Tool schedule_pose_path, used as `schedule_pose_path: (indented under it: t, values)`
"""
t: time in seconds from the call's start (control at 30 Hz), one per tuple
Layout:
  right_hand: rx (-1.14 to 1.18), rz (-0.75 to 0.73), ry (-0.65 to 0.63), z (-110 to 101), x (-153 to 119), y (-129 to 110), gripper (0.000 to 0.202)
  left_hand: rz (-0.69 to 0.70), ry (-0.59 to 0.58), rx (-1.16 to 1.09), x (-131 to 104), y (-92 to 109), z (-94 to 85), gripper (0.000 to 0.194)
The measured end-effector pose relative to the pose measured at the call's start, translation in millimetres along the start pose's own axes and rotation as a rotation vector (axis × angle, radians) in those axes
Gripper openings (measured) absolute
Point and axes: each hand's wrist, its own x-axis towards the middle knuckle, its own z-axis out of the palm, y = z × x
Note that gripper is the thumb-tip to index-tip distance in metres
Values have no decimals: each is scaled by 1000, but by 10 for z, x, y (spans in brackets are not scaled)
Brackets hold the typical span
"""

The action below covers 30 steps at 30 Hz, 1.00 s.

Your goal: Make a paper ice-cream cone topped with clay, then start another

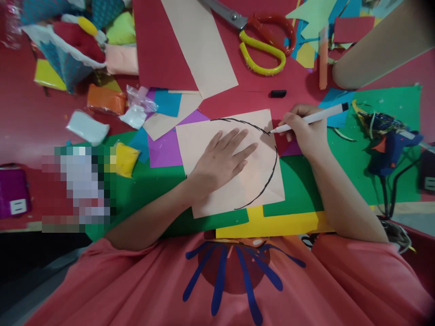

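Note:
A pale peach sheet of paper lies slightly turned on green and purple paper. Flat on its middle rests my left hand, fingers spread. My right hand grips a white marker with a black end, its tip touching the sheet near the upper right edge. A black curved line arcs over the top and down the right side of the sheet, with a gap below the marker tip. The black marker cap lies apart, just beyond the sheet.
Scissors with red and yellow handles lie at the back. A blue glue gun sits on green paper at right, near a thick beige tube. Clay packets and paper scraps crowd the left.

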Motion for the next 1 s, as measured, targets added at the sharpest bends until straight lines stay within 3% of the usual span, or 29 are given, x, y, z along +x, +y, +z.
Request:
schedule_pose_path:
  t: [0.33, 0.6, 1.0]
  values:
    - [-72, 1, -84, -35, 27, 28, 39, 14, 9, 47, 1, 15, -35, 48]
    - [-51, 1, -67, -27, 15, 20, 31, 5, -4, 27, 6, 13, -30, 48]
    - [6, 65, -95, -62, 26, -42, 36, 3, -11, 39, 12, 15, -22, 48]
